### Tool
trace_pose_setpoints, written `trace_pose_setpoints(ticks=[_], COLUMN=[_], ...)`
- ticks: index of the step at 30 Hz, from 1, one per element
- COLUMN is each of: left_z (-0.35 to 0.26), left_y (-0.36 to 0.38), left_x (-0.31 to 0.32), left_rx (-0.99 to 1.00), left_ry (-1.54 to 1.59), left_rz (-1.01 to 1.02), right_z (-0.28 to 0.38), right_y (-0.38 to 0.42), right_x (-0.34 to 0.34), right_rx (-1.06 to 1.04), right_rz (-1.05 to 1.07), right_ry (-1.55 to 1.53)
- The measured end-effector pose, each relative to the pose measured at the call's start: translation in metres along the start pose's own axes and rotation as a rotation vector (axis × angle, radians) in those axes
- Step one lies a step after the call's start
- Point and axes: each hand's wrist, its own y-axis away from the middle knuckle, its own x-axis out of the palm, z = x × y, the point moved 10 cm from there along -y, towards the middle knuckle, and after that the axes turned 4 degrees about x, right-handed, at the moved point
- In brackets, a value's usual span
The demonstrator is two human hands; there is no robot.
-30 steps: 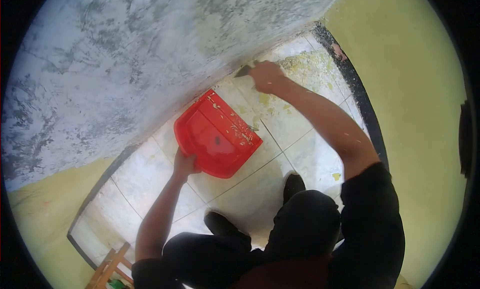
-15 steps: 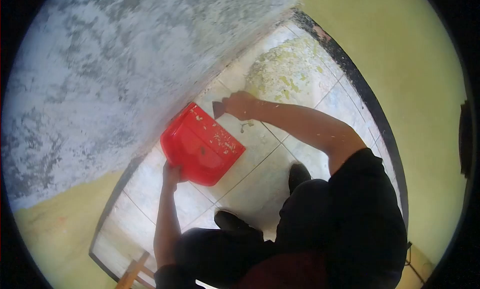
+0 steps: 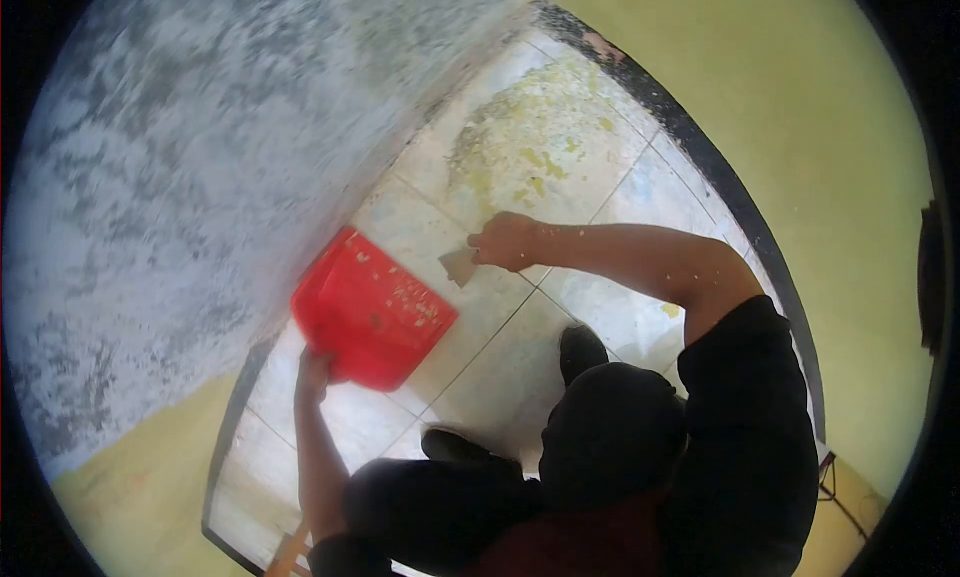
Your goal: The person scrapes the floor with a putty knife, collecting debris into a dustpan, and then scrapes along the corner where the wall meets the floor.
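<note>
A red dustpan (image 3: 365, 322) lies on the tiled floor against the wall, with paint flakes scattered along its front part. My left hand (image 3: 317, 372) is closed on its rear edge. To the right of the dustpan, my right hand (image 3: 508, 242) grips a scraper (image 3: 458, 267), whose flat blade is at the floor and apart from the dustpan. Beyond my right hand is a heap of paint flakes (image 3: 525, 137) spread over the tiles.
A mottled grey-white wall (image 3: 200, 177) rises at the left, and a yellow-green wall (image 3: 800, 127) with a dark skirting (image 3: 690, 127) at the right. My shoes (image 3: 580, 352) are on the tiles below. A wooden piece (image 3: 288, 555) shows at the lower left.
My right hand and the scraper have moved away from the dustpan's front corner, toward me and to the right. The view has shifted a little. My left hand still holds the dustpan.
</note>
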Motion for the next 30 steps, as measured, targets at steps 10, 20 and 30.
trace_pose_setpoints(ticks=[10,20,30], left_z=[-0.047,-0.094,-0.104], left_y=[-0.009,-0.032,-0.051], left_x=[0.097,0.131,0.152], left_rx=[-0.061,-0.005,0.009], left_ry=[-0.019,0.000,-0.093], left_rz=[-0.069,-0.099,-0.048], right_z=[-0.275,-0.320,-0.352], right_y=[0.128,0.092,0.164], right_x=[-0.097,-0.059,-0.053], right_rx=[0.748,1.028,1.151], right_rz=[-0.357,-0.325,-0.141], right_ry=[-0.201,-0.066,-0.009])
